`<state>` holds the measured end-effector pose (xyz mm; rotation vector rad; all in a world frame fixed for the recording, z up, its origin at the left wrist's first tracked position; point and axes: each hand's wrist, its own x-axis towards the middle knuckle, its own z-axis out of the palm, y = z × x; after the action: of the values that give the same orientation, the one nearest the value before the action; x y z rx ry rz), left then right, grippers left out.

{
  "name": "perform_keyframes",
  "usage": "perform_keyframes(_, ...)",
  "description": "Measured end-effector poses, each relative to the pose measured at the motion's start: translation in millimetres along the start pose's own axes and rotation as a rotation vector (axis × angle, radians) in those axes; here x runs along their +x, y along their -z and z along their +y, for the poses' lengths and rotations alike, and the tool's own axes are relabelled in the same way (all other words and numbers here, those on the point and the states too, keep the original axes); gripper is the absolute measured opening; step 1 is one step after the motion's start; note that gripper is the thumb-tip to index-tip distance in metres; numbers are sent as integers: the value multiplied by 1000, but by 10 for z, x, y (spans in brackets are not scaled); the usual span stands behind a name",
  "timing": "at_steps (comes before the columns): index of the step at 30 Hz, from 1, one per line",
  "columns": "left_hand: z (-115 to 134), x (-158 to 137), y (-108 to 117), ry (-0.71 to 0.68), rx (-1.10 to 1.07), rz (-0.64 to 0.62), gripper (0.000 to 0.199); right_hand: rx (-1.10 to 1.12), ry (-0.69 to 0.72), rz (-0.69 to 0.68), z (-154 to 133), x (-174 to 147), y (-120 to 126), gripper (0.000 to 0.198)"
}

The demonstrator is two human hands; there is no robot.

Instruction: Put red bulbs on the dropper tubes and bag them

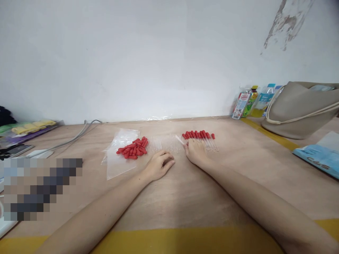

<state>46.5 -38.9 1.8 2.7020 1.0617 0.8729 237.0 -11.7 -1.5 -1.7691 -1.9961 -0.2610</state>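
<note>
The right hand (pixel 196 152) hides its fingertips; beside it, clear dropper tubes (pixel 173 144) blur together. A pixelated patch (pixel 42 190) masks eight o'clock; the beige handbag (pixel 299 106) is cut off at three o'clock.

The letters "C&S" read clearly, in dark print, on the light-blue packet (pixel 319 160) lying on the right side of the desk (pixel 225 211). Along the desk's back edge, towards its right, a white carton (pixel 241 105) bears a round red mark and small print, too small to read. The labels on the green bottle (pixel 249 103) and the blue-capped bottle (pixel 263 100) beside it cannot be read either.
</note>
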Motion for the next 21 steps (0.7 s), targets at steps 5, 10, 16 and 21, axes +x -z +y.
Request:
perform_keyframes(5,-98,45,149,128,290,162,24,238,275,6,220,-316,115,18)
perform_keyframes(10,-358,87,366,388,549,214,20,330,387,-1,312,-453,188,16)
perform_keyframes(16,-650,150,574,573,628,88,26,329,455,-10,259,-429,183,23)
perform_keyframes(21,-939,435,696,778,564,-94,31,330,487,-7,242,-421,178,27)
